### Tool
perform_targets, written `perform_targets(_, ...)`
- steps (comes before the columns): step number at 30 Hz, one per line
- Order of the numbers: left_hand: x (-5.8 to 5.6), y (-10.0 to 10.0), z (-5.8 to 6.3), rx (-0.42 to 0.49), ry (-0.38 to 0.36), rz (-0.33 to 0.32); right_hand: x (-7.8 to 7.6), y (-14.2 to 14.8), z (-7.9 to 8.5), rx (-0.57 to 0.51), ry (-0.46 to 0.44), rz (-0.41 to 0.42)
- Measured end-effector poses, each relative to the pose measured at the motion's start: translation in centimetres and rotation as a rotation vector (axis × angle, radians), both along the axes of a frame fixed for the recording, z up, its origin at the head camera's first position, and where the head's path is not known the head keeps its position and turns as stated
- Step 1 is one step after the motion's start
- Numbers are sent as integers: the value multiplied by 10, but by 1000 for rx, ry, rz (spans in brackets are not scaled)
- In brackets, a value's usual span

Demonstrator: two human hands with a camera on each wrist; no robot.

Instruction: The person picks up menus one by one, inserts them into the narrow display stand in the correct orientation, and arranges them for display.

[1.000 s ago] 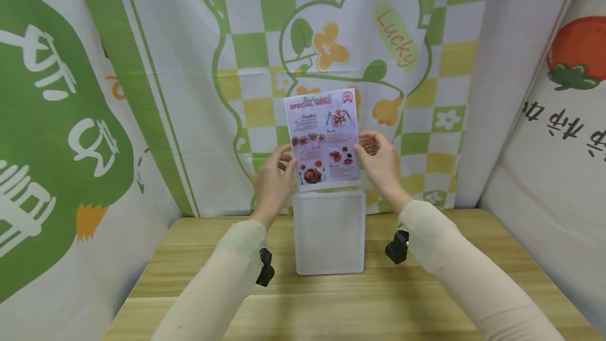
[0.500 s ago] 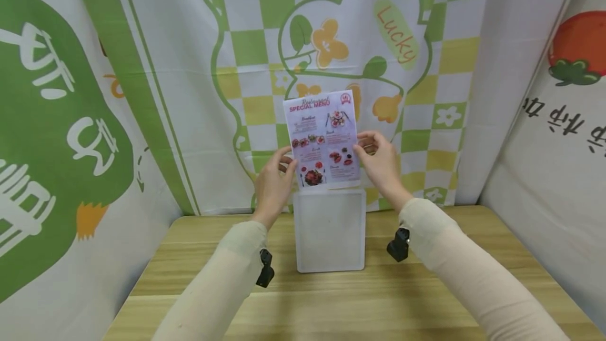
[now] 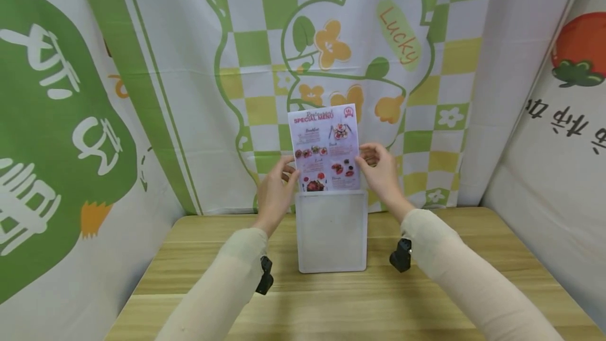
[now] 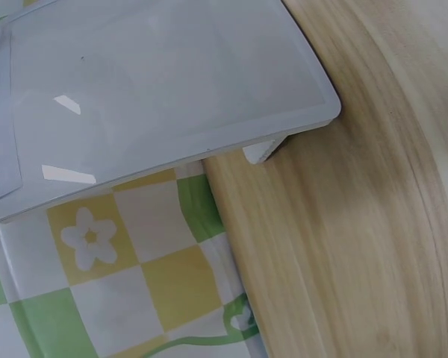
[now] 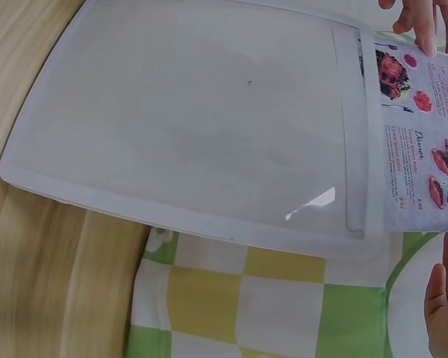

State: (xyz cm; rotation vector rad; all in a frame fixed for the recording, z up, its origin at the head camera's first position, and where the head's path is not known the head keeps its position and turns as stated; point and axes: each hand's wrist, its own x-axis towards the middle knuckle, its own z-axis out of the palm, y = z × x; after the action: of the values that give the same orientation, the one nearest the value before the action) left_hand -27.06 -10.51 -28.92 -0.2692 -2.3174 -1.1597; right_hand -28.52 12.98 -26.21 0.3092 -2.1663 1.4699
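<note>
A printed paper menu (image 3: pixel 325 149) is held upright by its two side edges, slightly tilted. My left hand (image 3: pixel 276 188) pinches its left edge, and my right hand (image 3: pixel 381 172) pinches the right one. Directly below stands a white frame with a clear front (image 3: pixel 331 233). In the right wrist view, the lower strip of the menu (image 5: pixel 351 134) shows inside the frame's top end, behind the clear front. The same strip (image 4: pixel 6 119) appears at the left of the left wrist view, where my left hand is nearly out of sight.
The frame stands on a wooden table (image 3: pixel 213 272), with a small white foot (image 4: pixel 263 149) behind it. A green, yellow and white checked cloth (image 3: pixel 255 49) hangs at the table's back edge. Printed cloths also hang at both sides.
Both hands have moved down with the menu. Its lower edge, earlier above the frame, has gone into the frame's top.
</note>
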Motion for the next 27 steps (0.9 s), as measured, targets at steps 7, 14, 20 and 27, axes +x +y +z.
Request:
perform_targets(7,2,1,-13,-20,-20,8,1,3,-16,-26,-58,11)
perform_targets(14,2,2,-25,-41,-26,10,0,6,-31,-15,-74,-1)
perform_targets(20,1,0,-29,-42,-31,-2,1,6,-39,-25,-74,-1)
perform_targets(27,1,-4,-31,-38,-54,-6,4,7,-45,-4,-98,-6)
